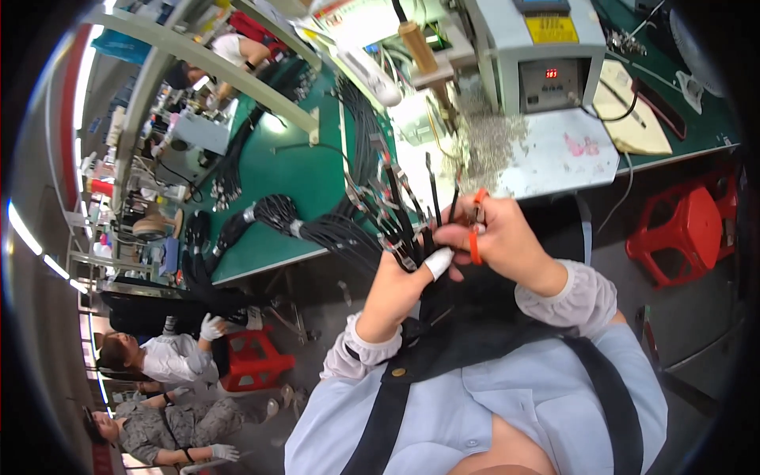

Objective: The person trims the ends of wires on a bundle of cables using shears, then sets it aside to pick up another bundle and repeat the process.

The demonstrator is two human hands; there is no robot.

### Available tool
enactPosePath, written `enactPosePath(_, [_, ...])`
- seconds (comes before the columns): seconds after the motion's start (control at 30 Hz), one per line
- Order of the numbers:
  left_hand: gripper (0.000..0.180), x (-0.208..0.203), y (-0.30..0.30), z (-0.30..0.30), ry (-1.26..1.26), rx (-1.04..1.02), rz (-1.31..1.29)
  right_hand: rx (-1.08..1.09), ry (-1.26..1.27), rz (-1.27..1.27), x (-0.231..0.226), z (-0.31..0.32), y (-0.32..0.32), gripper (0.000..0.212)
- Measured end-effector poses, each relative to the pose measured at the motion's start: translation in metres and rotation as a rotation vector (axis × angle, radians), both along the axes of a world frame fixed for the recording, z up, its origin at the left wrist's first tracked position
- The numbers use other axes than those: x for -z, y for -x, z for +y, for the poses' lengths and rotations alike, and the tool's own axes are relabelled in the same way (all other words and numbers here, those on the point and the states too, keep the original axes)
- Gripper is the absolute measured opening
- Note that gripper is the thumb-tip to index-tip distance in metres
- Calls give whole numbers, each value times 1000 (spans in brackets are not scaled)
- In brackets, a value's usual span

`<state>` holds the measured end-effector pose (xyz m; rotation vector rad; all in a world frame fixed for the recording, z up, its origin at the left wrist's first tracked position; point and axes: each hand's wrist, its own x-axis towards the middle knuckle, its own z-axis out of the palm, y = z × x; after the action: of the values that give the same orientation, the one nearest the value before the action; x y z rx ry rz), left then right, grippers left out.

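My left hand (pixel 397 291), a white cover on its thumb, is closed around a bunch of black cables (pixel 402 214). Their ends fan upward and carry small metal and reddish tips. Close beside it, my right hand (pixel 507 241) has orange bands at its fingers and pinches a thin black cable (pixel 454 204) next to the bunch. The fingers hide the exact pinch point. Both hands are over my black apron (pixel 475 317), in front of the table edge.
A long tied cable bundle (pixel 265 214) lies across the green table (pixel 293 170). Ahead stands a grey machine (pixel 507 47) with a red display, beside scattered small metal pieces (pixel 483 146). A red stool (pixel 681 229) is at right. Co-workers sit at left.
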<state>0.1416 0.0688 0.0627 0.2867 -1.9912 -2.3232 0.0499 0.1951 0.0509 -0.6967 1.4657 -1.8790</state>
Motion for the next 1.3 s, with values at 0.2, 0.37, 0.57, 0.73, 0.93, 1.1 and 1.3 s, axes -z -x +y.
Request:
enactPosePath(0.2, [23,0,-13,2,168,16,3,97,96,197,6,13,1,10])
enactPosePath(0.37, [25,1,-13,0,90,24,-3,157,282,124,-1,19,-3,13])
enactPosePath(0.57, [22,2,-8,10,39,124,45,8,63,108,-15,29,-2,21])
enactPosePath(0.73, [22,4,-8,14,186,59,-77,304,342,465,-19,41,15,41])
enactPosePath(0.93, [21,23,6,25,102,161,-42,-63,33,1045,1,40,9,60])
enactPosePath(1.1, [25,37,20,26,287,111,-43,280,124,962,-19,59,24,63])
enactPosePath(1.3, [23,50,26,36,141,97,16,0,-141,1262,-2,56,17,55])
